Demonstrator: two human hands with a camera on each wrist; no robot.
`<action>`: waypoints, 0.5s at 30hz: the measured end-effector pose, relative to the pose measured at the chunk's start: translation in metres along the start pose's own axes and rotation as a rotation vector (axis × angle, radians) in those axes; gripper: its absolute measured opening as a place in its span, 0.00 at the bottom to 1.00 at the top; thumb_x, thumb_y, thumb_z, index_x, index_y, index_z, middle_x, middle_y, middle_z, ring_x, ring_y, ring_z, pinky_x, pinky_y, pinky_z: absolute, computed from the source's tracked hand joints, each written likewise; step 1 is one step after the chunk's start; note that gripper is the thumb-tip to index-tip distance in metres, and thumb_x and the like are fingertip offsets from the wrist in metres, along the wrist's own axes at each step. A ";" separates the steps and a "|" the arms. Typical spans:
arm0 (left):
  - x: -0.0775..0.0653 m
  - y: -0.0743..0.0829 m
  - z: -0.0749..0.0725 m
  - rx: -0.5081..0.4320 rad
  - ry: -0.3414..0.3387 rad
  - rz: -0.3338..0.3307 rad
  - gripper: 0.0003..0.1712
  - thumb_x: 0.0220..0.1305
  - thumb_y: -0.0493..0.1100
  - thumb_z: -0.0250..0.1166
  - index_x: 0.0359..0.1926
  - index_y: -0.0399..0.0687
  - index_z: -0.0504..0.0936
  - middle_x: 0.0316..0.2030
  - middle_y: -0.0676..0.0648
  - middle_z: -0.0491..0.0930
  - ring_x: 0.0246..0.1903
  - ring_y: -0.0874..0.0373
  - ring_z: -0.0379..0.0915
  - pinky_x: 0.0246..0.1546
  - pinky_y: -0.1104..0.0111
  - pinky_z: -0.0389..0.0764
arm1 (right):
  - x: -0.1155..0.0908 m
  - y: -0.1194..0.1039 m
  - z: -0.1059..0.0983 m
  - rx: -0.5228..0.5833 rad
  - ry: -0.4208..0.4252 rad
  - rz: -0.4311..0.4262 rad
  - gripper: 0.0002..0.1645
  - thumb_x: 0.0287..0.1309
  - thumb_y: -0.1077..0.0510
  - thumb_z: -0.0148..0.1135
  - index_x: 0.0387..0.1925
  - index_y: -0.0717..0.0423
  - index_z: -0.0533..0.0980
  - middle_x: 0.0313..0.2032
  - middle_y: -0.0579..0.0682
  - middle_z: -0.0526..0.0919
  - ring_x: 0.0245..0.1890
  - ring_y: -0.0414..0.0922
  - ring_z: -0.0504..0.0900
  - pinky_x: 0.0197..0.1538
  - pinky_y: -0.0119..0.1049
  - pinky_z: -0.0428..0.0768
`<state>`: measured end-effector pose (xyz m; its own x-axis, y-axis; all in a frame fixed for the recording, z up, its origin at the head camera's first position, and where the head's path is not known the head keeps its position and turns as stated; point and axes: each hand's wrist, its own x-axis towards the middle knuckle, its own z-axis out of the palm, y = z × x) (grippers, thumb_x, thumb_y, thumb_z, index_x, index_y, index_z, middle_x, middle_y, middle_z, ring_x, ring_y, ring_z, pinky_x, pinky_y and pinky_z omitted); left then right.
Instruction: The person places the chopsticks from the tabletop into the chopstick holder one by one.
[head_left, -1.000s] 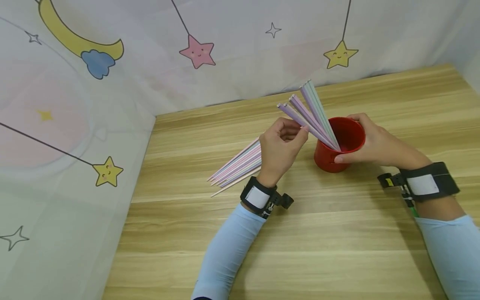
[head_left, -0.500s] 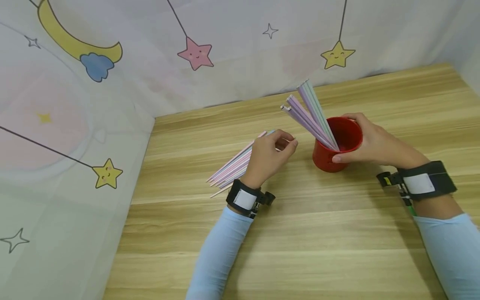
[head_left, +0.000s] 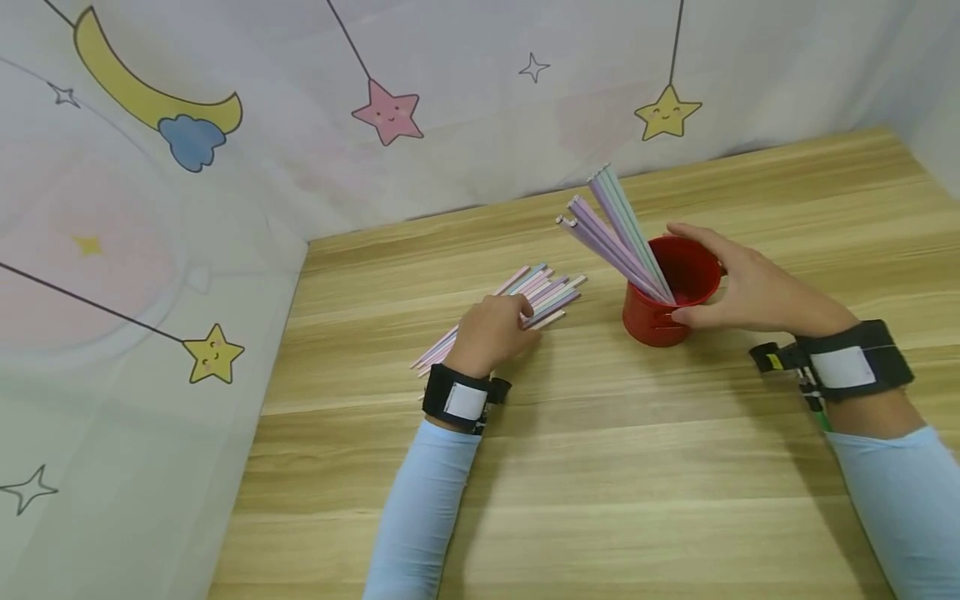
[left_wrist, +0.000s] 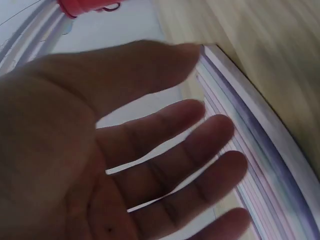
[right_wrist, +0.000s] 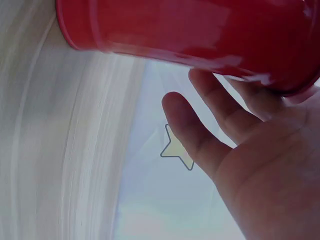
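Several pastel chopsticks [head_left: 551, 296] lie in a loose bundle on the wooden table, lilac, pink, pale blue and white. My left hand [head_left: 491, 329] is over the middle of this bundle and hides part of it. In the left wrist view its thumb and fingers [left_wrist: 190, 145] are apart beside the chopsticks, with nothing between them. A small glossy red bucket [head_left: 651, 321] stands to the right. More chopsticks [head_left: 618, 237], lilac, pink and mint, lean in it toward the back left. My right hand [head_left: 757, 287] grips the bucket's rim from the right, thumb in front and fingers behind.
The table [head_left: 600, 467] has a wood-grain top. Behind it and along its left side hangs a pale cloth backdrop [head_left: 480, 125] printed with stars and a moon. Both wrists wear black straps with small cameras.
My left hand has moved away from the chopsticks in the bucket, left and down to the bundle on the table. The right hand stays at the bucket, its fingers slightly shifted.
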<state>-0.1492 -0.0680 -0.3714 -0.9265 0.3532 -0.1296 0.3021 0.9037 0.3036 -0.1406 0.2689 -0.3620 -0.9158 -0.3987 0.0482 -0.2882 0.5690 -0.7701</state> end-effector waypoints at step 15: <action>0.003 0.001 0.013 0.180 -0.028 0.012 0.04 0.59 0.38 0.70 0.34 0.53 0.88 0.34 0.52 0.85 0.33 0.58 0.80 0.30 0.62 0.81 | 0.002 -0.002 0.000 -0.011 -0.004 0.060 0.68 0.39 0.51 0.86 0.77 0.50 0.55 0.63 0.56 0.72 0.60 0.54 0.70 0.54 0.53 0.77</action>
<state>-0.1491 -0.0633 -0.3835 -0.9167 0.3685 -0.1542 0.3506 0.9272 0.1318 -0.1421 0.2665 -0.3602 -0.9305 -0.3664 -0.0006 -0.2357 0.5998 -0.7647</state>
